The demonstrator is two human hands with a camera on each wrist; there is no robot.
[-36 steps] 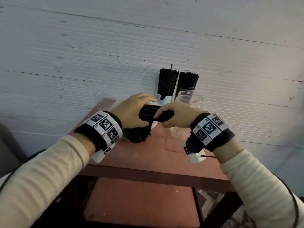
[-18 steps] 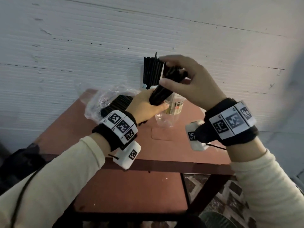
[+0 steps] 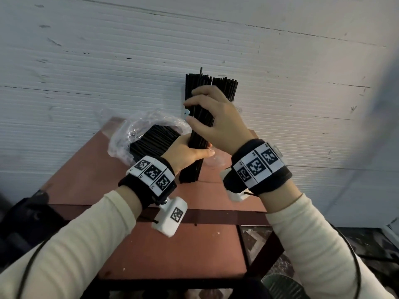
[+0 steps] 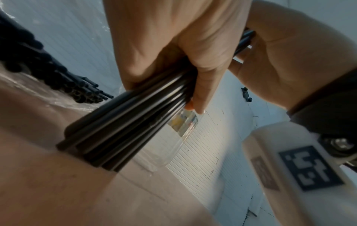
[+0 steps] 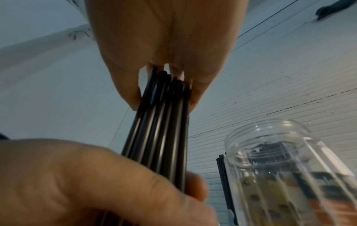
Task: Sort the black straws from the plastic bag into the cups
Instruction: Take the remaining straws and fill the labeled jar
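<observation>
A bundle of black straws (image 3: 197, 134) stands nearly upright with its lower ends on the red table (image 3: 90, 169). My left hand (image 3: 185, 152) grips the bundle low down, fingers curled round it (image 4: 123, 122). My right hand (image 3: 213, 119) holds the upper part, thumb and fingers around the straws (image 5: 162, 116). An empty clear plastic cup (image 5: 286, 168) stands just right of the bundle, mostly hidden behind my right hand in the head view. Two cups of black straws (image 3: 213, 87) stand at the wall behind. The plastic bag (image 3: 138, 134) with more straws (image 3: 151, 141) lies at left.
A white ribbed wall (image 3: 108, 61) rises right behind the table. The table's dark front rail (image 3: 216, 216) runs below my wrists, with a lower red shelf (image 3: 172, 255) under it. A dark object (image 3: 26, 212) sits at the left, off the table.
The bundle went from lying across between my hands to tilted, then upright with its ends on the table. My right hand slid to the upper part; the left kept the lower part.
</observation>
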